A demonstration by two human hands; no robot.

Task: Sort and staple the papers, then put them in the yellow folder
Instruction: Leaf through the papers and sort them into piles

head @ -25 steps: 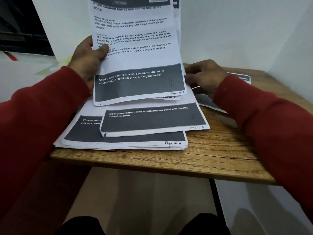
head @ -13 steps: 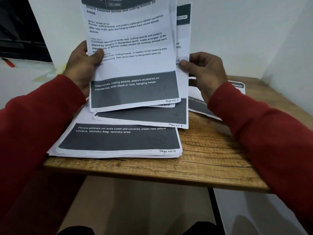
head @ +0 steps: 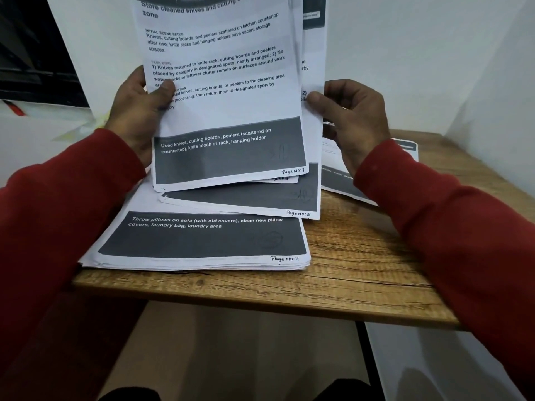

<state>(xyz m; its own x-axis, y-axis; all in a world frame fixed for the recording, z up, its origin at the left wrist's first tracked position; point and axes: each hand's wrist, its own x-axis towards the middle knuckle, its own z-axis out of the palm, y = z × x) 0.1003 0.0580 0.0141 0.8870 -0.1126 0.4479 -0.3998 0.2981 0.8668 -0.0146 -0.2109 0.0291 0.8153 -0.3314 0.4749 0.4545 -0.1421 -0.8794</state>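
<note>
Item: white printed sheets with dark grey footer bands, in several lots on a brown wood-grain desk (head: pixel 362 256).

Left hand (head: pixel 136 111), red sleeve: closed on the left edge of a raised bundle of sheets (head: pixel 225 96), thumb across the print; front sheet marked "Page No: 7", another sheet's corner showing just behind it.

Right hand (head: pixel 356 117), red sleeve: thumb and fingers pinching the right edge of a single sheet marked "Page No: 5" (head: pixel 311 140), held upright directly behind the bundle, its lower edge over the flat stack.

Flat stack (head: pixel 202 241): near desk edge, top sheet "Page No: 4".

Further loose sheets (head: pixel 335 178): lying flat on the desk behind the right wrist, partly hidden.
</note>
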